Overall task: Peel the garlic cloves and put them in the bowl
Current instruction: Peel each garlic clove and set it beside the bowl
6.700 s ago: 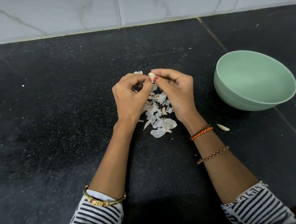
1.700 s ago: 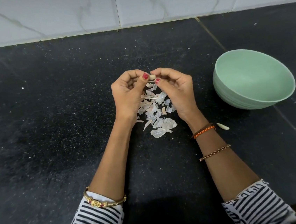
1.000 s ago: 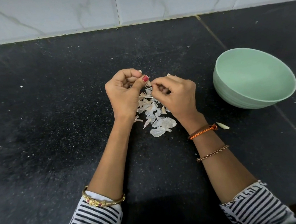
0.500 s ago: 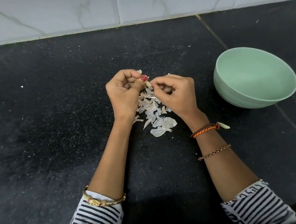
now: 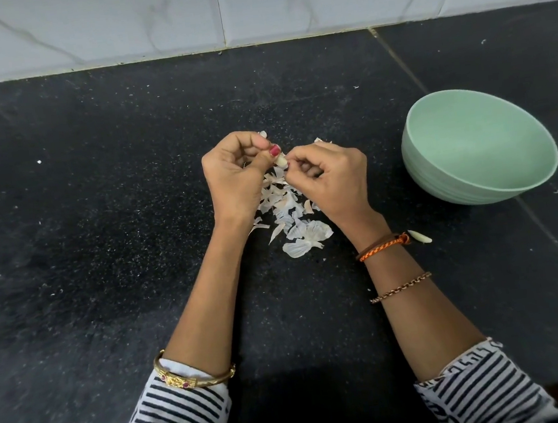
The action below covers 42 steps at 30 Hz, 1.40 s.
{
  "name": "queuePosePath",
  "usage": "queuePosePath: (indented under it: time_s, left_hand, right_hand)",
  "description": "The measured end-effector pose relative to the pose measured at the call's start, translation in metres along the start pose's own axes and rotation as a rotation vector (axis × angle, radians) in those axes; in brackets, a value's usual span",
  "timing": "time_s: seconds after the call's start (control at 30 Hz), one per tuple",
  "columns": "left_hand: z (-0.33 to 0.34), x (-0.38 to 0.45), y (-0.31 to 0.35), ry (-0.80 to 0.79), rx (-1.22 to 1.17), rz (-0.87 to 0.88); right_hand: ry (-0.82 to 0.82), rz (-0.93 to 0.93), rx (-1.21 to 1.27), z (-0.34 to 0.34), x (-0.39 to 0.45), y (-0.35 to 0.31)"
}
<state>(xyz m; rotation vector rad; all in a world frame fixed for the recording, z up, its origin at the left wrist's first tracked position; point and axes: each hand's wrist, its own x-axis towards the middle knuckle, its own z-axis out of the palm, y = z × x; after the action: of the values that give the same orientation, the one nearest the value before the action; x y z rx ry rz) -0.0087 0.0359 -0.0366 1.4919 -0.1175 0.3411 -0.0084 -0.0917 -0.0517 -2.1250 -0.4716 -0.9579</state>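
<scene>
pinching one garlic clove (image 5: 281, 160) between left hand (image 5: 236, 178) and right hand (image 5: 332, 174).

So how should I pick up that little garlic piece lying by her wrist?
Pinch the loose clove across its narrow middle, coming straight down from above. It lies flat on the counter, long and thin, with the right wrist close on one side.

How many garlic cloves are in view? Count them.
2: one clove pinched between left hand and right hand; another on the counter by the right wrist. Skins may hide more.
</scene>
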Motion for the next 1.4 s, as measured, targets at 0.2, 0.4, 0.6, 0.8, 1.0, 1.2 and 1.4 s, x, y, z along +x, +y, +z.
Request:
queuePosePath:
  time_s: [0.2,0.4,0.6,0.8,1.0,1.2,1.4]
  left_hand:
    - [0.000,0.000,0.001,-0.019,-0.005,-0.006]
    - [-0.003,0.002,0.002,-0.148,-0.032,-0.055]
    - [-0.005,0.002,0.008,-0.187,-0.119,-0.120]
    - [0.000,0.003,0.007,0.036,-0.320,-0.214]
    - [0.002,0.002,0.004,0.100,-0.327,-0.191]
    - [0.003,0.001,0.004,0.063,-0.257,-0.091]
    - [0.006,0.000,0.003,0.062,-0.207,-0.027]
  right_hand:
    - [0.006,0.030,0.027,0.000,0.000,0.001]
    - [-0.002,0.197,0.186,-0.004,0.003,0.000]
    - [0.031,0.343,0.378,-0.003,0.003,-0.009]
    - [0.019,0.426,0.526,-0.009,0.007,-0.013]
    - [-0.050,0.308,0.367,-0.002,0.002,-0.015]
    - [-0.019,0.333,0.318,-0.001,0.001,-0.012]
    - [0.031,0.363,0.262,0.002,0.000,-0.012]
